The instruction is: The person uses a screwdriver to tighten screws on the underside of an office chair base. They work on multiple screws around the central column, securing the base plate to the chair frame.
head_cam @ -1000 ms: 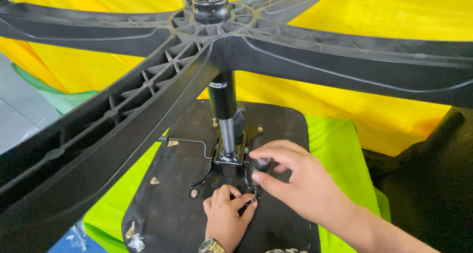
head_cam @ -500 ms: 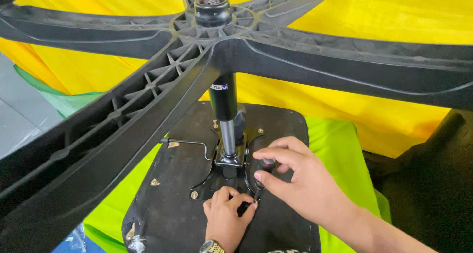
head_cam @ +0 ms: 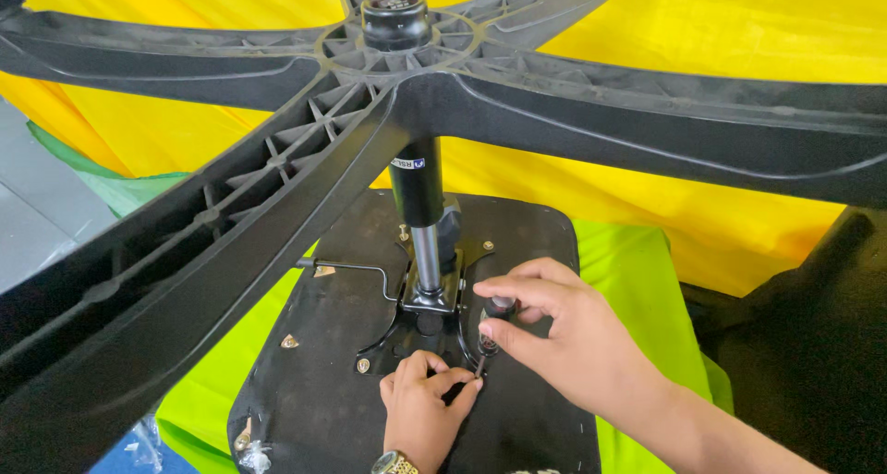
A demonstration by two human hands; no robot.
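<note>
Gripping a small screwdriver (head_cam: 490, 331) w/ your right hand (head_cam: 577, 345), left hand (head_cam: 423, 409) pinching its tip at seat underside (head_cam: 333, 391) ctr.

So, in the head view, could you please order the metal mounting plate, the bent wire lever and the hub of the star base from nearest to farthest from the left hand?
From the left hand:
1. Metal mounting plate, just above the fingers.
2. Bent wire lever, further up and to the left.
3. Hub of the star base, at the top of the picture.

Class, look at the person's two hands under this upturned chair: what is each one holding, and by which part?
The right hand pinches a screwdriver by its dark handle top. The left hand steadies its tip at the seat plate.
</note>
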